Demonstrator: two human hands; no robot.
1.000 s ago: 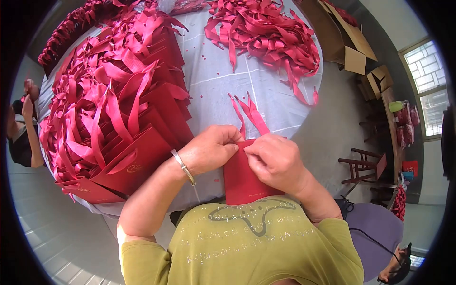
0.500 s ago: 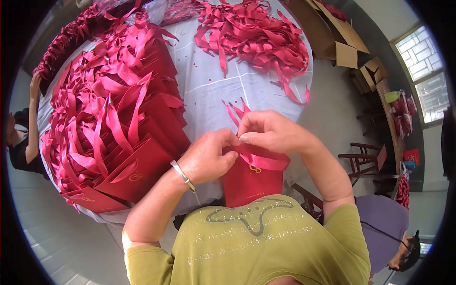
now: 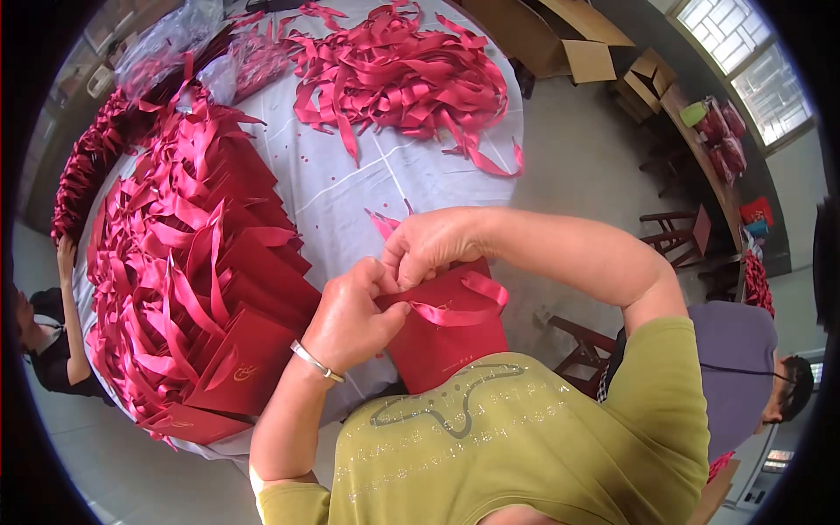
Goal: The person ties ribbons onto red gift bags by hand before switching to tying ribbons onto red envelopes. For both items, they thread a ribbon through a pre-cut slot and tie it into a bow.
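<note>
A red paper gift bag [image 3: 448, 343] with gold print stands at the table's near edge, in front of my chest. My left hand [image 3: 352, 308], with a bangle on its wrist, is closed in a pinch at the bag's upper left edge. My right hand [image 3: 437, 245] is bent over the top edge with its fingers pinched close to the left fingertips, on a ribbon whose ends stick up behind. The exact grip point is hidden by the fingers. A pink-red ribbon handle [image 3: 464, 313] loops across the bag's front.
Rows of red bags [image 3: 219, 289] with ribbon handles fill the table's left side. A pile of loose ribbons [image 3: 402, 74] lies at the far side on the white tablecloth [image 3: 341, 197]. People are at left and right. Cardboard boxes [image 3: 588, 61] stand beyond.
My right hand has moved left over the bag's top edge, and its elbow has risen. My left hand stays close by at the upper left edge. The view has shifted to the right.
</note>
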